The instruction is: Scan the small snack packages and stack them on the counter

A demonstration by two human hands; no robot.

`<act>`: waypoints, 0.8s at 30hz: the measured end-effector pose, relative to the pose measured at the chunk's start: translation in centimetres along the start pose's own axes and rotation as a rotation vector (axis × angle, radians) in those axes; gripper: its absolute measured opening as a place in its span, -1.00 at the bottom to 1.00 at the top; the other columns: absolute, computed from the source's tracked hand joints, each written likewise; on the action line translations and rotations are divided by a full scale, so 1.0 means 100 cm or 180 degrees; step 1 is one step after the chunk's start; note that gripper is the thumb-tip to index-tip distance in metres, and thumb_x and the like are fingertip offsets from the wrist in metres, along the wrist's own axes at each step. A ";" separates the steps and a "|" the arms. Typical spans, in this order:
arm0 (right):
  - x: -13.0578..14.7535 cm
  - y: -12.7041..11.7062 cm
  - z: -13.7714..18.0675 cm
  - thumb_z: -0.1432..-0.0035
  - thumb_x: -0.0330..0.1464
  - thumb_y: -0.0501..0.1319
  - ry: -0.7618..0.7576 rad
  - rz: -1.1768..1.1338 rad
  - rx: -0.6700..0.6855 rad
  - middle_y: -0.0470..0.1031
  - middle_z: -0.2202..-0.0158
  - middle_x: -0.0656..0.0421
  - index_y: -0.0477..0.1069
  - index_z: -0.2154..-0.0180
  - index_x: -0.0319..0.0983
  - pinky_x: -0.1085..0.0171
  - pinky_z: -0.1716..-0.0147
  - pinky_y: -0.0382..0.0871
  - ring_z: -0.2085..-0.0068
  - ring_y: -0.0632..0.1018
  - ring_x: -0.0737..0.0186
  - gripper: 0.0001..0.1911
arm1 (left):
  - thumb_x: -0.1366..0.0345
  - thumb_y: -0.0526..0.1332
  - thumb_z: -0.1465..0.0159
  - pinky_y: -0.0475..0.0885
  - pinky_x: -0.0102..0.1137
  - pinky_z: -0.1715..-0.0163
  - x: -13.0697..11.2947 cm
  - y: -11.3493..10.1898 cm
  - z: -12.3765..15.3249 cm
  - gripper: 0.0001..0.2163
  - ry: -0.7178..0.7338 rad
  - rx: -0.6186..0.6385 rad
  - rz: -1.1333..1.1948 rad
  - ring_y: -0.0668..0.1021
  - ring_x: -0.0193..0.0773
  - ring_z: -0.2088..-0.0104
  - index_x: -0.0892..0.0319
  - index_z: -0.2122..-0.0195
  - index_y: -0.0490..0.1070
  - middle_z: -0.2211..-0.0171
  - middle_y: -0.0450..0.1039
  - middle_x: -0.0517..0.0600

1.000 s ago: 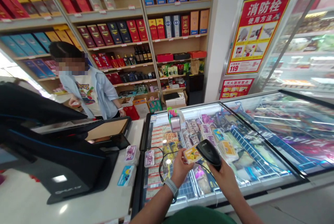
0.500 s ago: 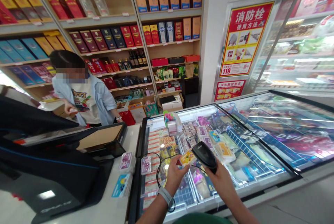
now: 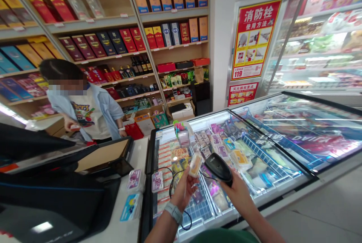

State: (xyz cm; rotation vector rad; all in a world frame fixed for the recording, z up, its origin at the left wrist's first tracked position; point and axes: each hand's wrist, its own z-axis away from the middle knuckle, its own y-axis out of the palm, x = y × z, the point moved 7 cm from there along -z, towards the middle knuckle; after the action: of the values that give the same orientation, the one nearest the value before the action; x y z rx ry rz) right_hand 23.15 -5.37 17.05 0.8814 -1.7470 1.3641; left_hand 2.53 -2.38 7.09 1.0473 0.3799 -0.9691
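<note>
My right hand [image 3: 236, 190] grips a black handheld barcode scanner [image 3: 218, 167], its head pointing up and left. In my left hand [image 3: 183, 188] is a small clear plastic pack [image 3: 195, 164] with yellow-orange contents, held tilted between thumb and fingers close to the scanner's head. A black cable [image 3: 170, 184] loops beside my left wrist. Both hands are above the glass-topped freezer [image 3: 307, 181]. A pack with a purple label [image 3: 157, 181] lies on the freezer's left side. On the counter, another purple-labelled pack [image 3: 136, 180] sits behind a stack of blue-labelled packs [image 3: 131, 207].
The dark checkout machine [image 3: 51, 197] occupies the white counter [image 3: 120, 231] at left. Behind the counter stands a person in a blue shirt [image 3: 106, 103], holding something small. Shelves of boxed goods [image 3: 166, 35] line the back wall. A small clear tub [image 3: 186, 133] stands on the freezer.
My left hand has turned the pack, so its yellow label face no longer shows and it stands more upright. The scanner remains near it. The whole view has shifted slightly.
</note>
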 end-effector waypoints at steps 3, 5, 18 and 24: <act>0.005 -0.001 0.001 -0.02 -0.25 0.16 -0.0010 0.0047 0.0045 0.59 0.26 0.08 0.46 0.14 -0.26 0.18 0.20 0.44 0.21 0.59 0.02 -0.64 | -0.09 0.22 -0.18 0.40 -0.54 0.55 -0.007 0.001 0.001 -0.53 -0.0031 0.0071 0.0196 0.54 -0.38 0.48 0.29 0.19 0.44 0.41 0.50 0.02; 0.006 0.001 0.002 -0.02 -0.27 0.16 -0.0021 0.0027 0.0117 0.59 0.28 0.09 0.47 0.16 -0.25 0.20 0.23 0.44 0.22 0.58 0.03 -0.67 | -0.11 0.19 -0.19 0.42 -0.53 0.55 -0.011 -0.001 0.000 -0.51 -0.0013 0.0071 0.0245 0.54 -0.38 0.49 0.30 0.18 0.44 0.41 0.51 0.03; 0.008 0.025 0.009 -0.01 -0.39 0.18 -0.0141 -0.0175 0.0802 0.57 0.15 0.04 0.41 0.06 -0.25 0.13 0.15 0.41 0.14 0.56 0.00 -0.61 | -0.08 0.17 -0.23 0.42 -0.53 0.59 -0.029 -0.013 0.002 -0.53 0.0123 -0.0196 0.0330 0.52 -0.38 0.55 0.31 0.17 0.43 0.47 0.50 0.05; 0.013 0.028 0.007 -0.01 -0.38 0.19 -0.0216 -0.0206 0.0938 0.57 0.13 0.05 0.41 0.07 -0.21 0.12 0.13 0.41 0.11 0.55 -0.01 -0.62 | -0.10 0.18 -0.21 0.43 -0.52 0.57 -0.032 -0.019 -0.001 -0.51 0.0189 -0.0218 0.0311 0.51 -0.38 0.55 0.33 0.21 0.43 0.48 0.49 0.06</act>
State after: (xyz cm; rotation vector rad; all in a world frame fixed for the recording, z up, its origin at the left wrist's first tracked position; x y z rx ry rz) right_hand 20.00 -5.59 16.72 1.1455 -1.5754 1.5900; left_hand -0.75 -1.08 8.19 1.0246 0.4044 -0.8340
